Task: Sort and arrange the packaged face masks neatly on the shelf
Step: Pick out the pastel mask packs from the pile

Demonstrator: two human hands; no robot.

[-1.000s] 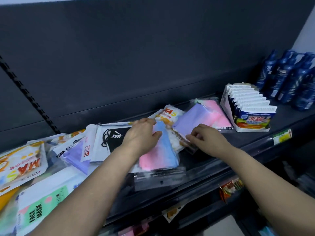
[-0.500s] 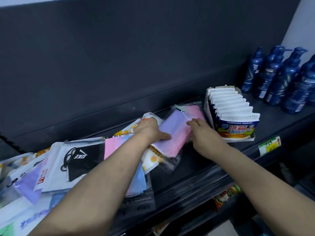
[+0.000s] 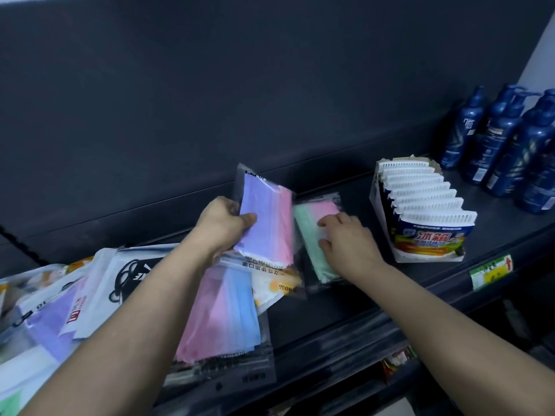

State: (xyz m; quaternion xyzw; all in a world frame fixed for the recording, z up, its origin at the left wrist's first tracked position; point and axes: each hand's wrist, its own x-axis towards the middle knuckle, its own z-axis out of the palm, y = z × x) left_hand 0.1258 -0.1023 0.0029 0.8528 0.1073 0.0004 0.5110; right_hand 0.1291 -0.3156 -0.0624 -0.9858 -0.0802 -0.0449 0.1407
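Left hand (image 3: 223, 225) grips a purple-pink mask pack (image 3: 268, 223), raised on end above the pile. Right hand (image 3: 348, 244), blurred, rests on a green-pink mask pack (image 3: 312, 235) lying flat on the shelf (image 3: 345, 313); its hold is unclear. Pink-blue pack (image 3: 222, 313) at 6 o'clock of the left hand. Carton of packets (image 3: 420, 205) at 3 o'clock of the right hand, blue bottles (image 3: 504, 139) at 2 o'clock.

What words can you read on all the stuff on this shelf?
"冰箱": front packet in the white display box.
"一次性使用口罩", upside down: white mask pack below the purple-and-pink mask pack.
"10": clear pack at far left.
Too blurred or small: blue bottles' labels, green shelf price tag, red label and black logo on the left packs.
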